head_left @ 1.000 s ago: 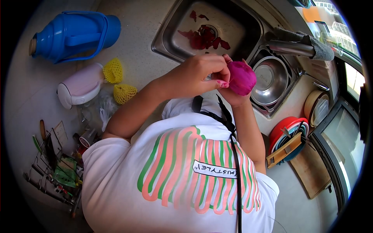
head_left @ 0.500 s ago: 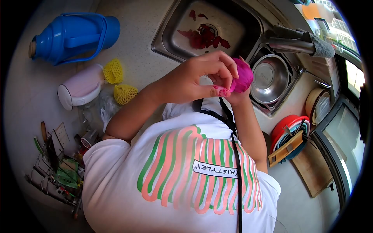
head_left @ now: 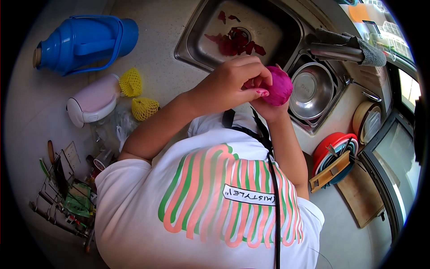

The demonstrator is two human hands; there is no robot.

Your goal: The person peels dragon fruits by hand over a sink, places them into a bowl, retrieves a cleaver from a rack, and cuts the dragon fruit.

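Note:
A round, bright magenta fruit, which looks like a peeled dragon fruit [head_left: 281,87], is held up in front of my chest, by the sink's near edge. My right hand [head_left: 270,110] cups it from below, its fingers mostly hidden behind the fruit. From the left, my left hand [head_left: 237,85] reaches across with curled fingers, the thumb and fingertips drawn together against the fruit's left side. Pink stains mark the left thumb. Whether a scrap of skin is pinched there is hidden. Dark red peel pieces [head_left: 233,42] lie around the sink drain.
Beyond my hands is a steel sink [head_left: 190,47], with a metal bowl [head_left: 309,89] in the basin to its right. A blue thermos [head_left: 92,44], a pink kettle [head_left: 94,98] and yellow foam nets [head_left: 144,109] are at left. Stacked basins [head_left: 327,152] stand at right.
My left fingers have closed in along the fruit's left side, and the gap between thumb and fingers is gone. More of the fruit's round front shows. My right hand stays nearly in place.

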